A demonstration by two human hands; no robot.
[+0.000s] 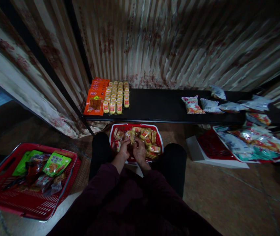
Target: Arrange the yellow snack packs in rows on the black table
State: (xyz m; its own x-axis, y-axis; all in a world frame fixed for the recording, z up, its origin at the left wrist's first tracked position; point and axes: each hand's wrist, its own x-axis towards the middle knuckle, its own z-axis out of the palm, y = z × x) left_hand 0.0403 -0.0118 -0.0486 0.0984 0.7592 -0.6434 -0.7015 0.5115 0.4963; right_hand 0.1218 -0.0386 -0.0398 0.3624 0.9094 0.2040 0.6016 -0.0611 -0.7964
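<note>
Over a red basket with a white rim [161,139], my left hand [123,149] and my right hand [140,151] meet fingertip to fingertip. Both are closed in a pinch on a small wrapped snack cake [132,136] in clear packaging, partly covered by the fingers. Around and beneath them, the basket holds several more yellow wrapped snack cakes [154,149] with red labels. Matching cakes [112,98] stand in rows at the left end of the black shelf [154,105], beside a line of orange snack packets [95,98].
White-and-orange snack bags [193,105] lie along the shelf's right part. A tilted basket of bags [255,142] rests on a white box [194,150] at right. Another red basket [66,190] with green packets [56,164] sits at left. A metal post [56,82] rises near the shelf's left end.
</note>
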